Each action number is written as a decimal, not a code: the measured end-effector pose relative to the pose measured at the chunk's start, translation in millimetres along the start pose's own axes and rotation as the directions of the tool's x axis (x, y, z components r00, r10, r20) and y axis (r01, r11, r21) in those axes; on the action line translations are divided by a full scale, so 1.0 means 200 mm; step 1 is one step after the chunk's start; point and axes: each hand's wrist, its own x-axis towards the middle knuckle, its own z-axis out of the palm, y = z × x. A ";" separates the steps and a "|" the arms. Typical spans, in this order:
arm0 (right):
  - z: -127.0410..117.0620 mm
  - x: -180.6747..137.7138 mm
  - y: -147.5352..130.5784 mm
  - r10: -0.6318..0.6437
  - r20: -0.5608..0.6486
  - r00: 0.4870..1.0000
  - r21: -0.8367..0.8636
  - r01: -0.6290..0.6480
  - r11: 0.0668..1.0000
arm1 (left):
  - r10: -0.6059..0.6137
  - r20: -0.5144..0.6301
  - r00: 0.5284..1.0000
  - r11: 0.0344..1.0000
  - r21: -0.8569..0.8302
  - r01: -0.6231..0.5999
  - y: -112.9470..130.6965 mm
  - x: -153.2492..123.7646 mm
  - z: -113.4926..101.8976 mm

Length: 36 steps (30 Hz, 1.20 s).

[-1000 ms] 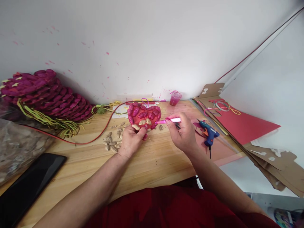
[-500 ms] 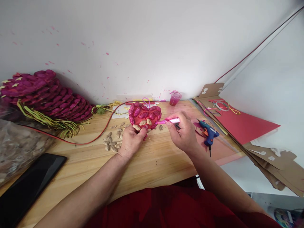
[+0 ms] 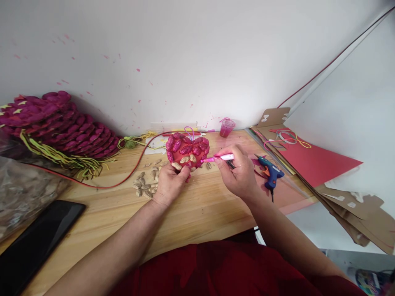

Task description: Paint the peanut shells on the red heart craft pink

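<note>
A red heart-shaped piece (image 3: pixel 187 151) with a purple string loop (image 3: pixel 189 132) on top is gripped at its lower left by my left hand (image 3: pixel 173 181), thumb on the front. Peanuts line its edge; most are coloured magenta, while a few near the bottom stay tan. My right hand (image 3: pixel 236 170) is closed around a slim paintbrush with a white-and-pink handle (image 3: pixel 226 157). The brush's pink end touches the peanuts at the heart's lower right edge. Loose tan peanuts (image 3: pixel 145 185) lie on the table beside my left hand.
A cup of pink paint (image 3: pixel 227 127) stands by the wall. A blue glue gun (image 3: pixel 270 172) lies right, near red paper (image 3: pixel 321 160) and cardboard (image 3: pixel 354 205). Stacked magenta hearts (image 3: pixel 68 125) with yarn, a bag (image 3: pixel 31 193), a black phone (image 3: pixel 40 242) and a red cable (image 3: pixel 135 170) are left.
The brush tip has shifted slightly down along the heart's right edge. Both hands keep their grips; the whole view has moved very slightly.
</note>
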 end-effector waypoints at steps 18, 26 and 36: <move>-0.01 -0.01 0.00 0.015 -0.039 0.999 -0.031 -0.016 0.999 | -0.091 -0.002 0.996 0.961 -0.263 0.088 -0.06 0.01 0.01; 0.00 -0.02 0.04 0.137 -0.058 0.989 0.085 -0.132 0.988 | -0.180 -0.003 0.984 0.895 -0.414 0.163 -0.03 0.02 0.03; 0.01 -0.02 0.03 0.122 -0.067 0.990 0.083 -0.116 0.990 | -0.189 0.003 0.982 0.900 -0.399 0.174 -0.02 0.01 0.03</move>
